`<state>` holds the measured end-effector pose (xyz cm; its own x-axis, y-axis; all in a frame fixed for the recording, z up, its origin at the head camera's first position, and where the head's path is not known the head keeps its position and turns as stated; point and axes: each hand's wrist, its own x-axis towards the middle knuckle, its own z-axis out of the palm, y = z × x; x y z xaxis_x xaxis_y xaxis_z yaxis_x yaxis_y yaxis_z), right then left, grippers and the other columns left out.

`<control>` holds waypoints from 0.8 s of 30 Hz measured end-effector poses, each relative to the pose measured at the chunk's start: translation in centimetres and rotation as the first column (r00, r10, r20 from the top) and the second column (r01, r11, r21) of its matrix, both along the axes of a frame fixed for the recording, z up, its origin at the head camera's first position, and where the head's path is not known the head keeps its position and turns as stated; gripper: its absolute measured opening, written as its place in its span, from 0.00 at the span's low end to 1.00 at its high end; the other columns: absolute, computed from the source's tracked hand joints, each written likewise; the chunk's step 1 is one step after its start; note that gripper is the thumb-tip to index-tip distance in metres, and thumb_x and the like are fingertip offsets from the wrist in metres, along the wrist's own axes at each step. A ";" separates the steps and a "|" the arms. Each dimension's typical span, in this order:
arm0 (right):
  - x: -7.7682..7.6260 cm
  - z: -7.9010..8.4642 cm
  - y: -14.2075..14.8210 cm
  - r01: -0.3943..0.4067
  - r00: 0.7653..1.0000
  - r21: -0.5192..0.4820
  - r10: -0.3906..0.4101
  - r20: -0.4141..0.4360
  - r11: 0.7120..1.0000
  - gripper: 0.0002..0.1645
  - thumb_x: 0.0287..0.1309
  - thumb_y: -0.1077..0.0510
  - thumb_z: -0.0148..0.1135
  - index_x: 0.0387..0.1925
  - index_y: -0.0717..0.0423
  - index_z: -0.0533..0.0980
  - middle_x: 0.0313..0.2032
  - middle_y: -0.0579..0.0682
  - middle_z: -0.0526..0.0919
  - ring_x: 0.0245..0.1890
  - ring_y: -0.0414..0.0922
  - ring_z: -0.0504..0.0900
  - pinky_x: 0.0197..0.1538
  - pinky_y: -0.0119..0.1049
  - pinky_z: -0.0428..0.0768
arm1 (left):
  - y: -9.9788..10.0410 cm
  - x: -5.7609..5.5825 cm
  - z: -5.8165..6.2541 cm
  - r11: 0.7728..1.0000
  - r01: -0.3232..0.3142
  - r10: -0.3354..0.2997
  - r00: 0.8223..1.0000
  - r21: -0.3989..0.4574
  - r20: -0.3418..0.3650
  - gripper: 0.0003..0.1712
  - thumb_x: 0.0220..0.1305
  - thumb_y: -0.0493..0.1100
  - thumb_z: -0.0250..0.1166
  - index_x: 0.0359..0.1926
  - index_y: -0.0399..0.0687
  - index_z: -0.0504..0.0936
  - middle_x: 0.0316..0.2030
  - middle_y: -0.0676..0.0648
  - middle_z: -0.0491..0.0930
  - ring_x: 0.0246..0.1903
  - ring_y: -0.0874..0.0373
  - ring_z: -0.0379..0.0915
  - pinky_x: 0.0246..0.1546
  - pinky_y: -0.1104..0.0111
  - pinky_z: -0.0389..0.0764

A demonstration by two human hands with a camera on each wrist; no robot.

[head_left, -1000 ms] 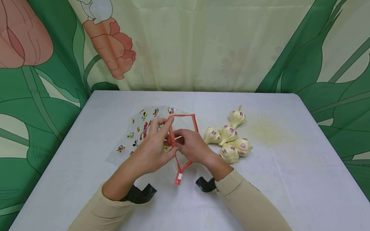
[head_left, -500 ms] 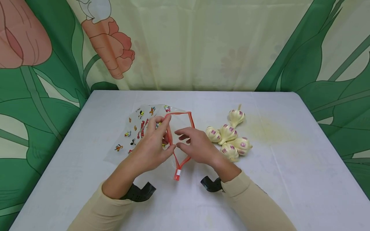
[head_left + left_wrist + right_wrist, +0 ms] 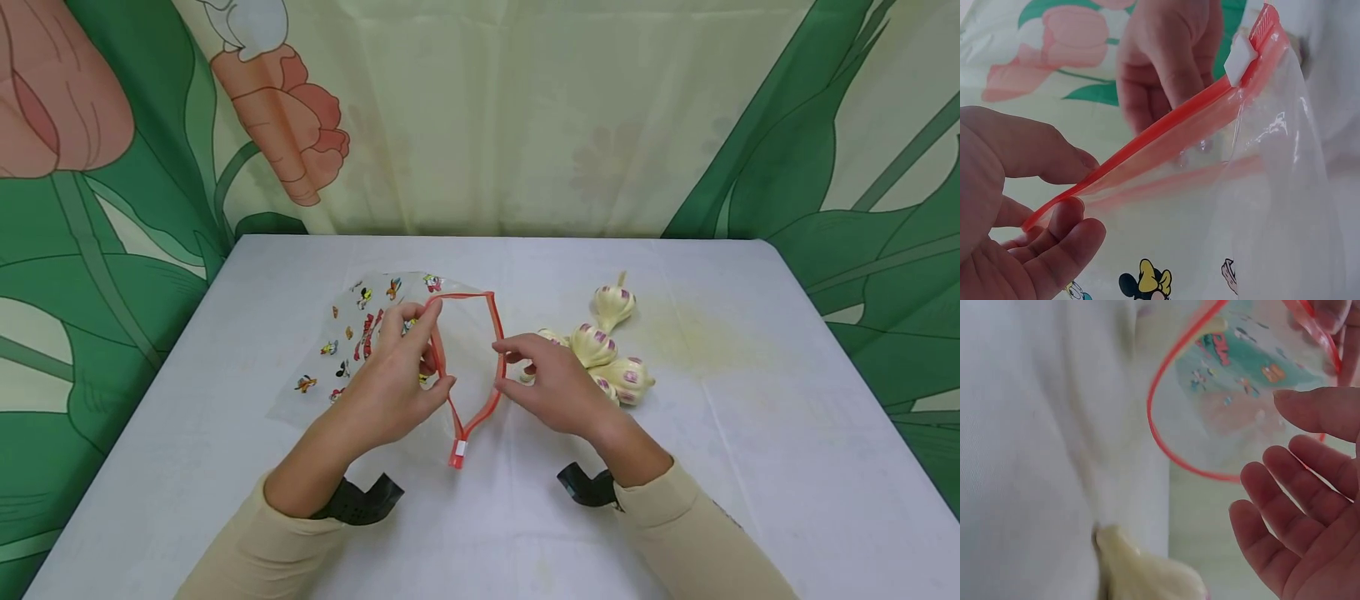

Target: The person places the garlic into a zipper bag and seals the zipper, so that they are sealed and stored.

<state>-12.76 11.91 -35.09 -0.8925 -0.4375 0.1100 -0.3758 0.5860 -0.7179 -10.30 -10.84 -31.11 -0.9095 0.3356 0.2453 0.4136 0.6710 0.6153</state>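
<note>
A clear slider zip bag [image 3: 348, 333] with cartoon prints and a red rim [image 3: 491, 404] stands with its mouth spread wide. My left hand [image 3: 397, 379] pinches the rim's left side between thumb and fingers; the left wrist view shows this grip closely. At the near corner of the mouth sits a white slider [image 3: 1241, 59]. My right hand [image 3: 558, 387] is at the rim's right side, thumb and fingers apart, with nothing gripped in the right wrist view [image 3: 1310, 512]. Several garlic bulbs [image 3: 592, 345] lie just behind and right of it, partly hidden by that hand.
A white cloth covers the table [image 3: 750, 400], with a faint yellowish stain right of the garlic. Behind the far edge hangs a curtain [image 3: 525, 125] printed with plants. Black wrist mounts [image 3: 367, 500] sit on both forearms.
My right hand has drawn back rightward from inside the bag's mouth to its right rim, now covering part of the garlic. The left hand and bag have shifted slightly left.
</note>
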 end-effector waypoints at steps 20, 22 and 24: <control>3.2 0.4 7.6 0.206 0.979 0.295 -0.198 -0.057 0.933 0.26 0.61 0.58 0.67 0.59 0.64 0.76 0.57 0.61 0.78 0.59 0.61 0.75 0.58 0.59 0.73 | 0.2 0.2 0.0 1.000 -0.011 0.011 0.999 -0.003 0.037 0.50 0.54 0.29 0.74 0.75 0.33 0.58 0.62 0.37 0.59 0.36 0.59 0.75 0.35 0.68 0.81; 3.2 0.2 7.9 0.206 0.978 0.287 -0.197 -0.061 0.935 0.26 0.60 0.60 0.67 0.59 0.64 0.76 0.56 0.62 0.78 0.59 0.61 0.75 0.58 0.59 0.73 | 0.2 0.2 0.0 1.000 -0.011 0.011 0.999 -0.005 0.038 0.50 0.54 0.29 0.74 0.75 0.33 0.58 0.62 0.37 0.59 0.36 0.59 0.75 0.36 0.67 0.81; 3.1 -0.1 8.0 0.207 0.978 0.282 -0.197 -0.063 0.937 0.26 0.59 0.60 0.68 0.58 0.65 0.76 0.56 0.63 0.78 0.58 0.61 0.76 0.58 0.59 0.74 | 0.3 0.2 0.0 1.000 -0.012 0.013 0.999 -0.007 0.039 0.51 0.54 0.30 0.74 0.75 0.33 0.58 0.62 0.37 0.59 0.36 0.59 0.75 0.36 0.67 0.81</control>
<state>-9.69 19.92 -35.18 -0.9632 -0.2661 0.0382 -0.2492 0.8307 -0.4978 -10.12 -10.55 -31.15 -0.9225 0.3256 0.2074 0.3809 0.6800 0.6265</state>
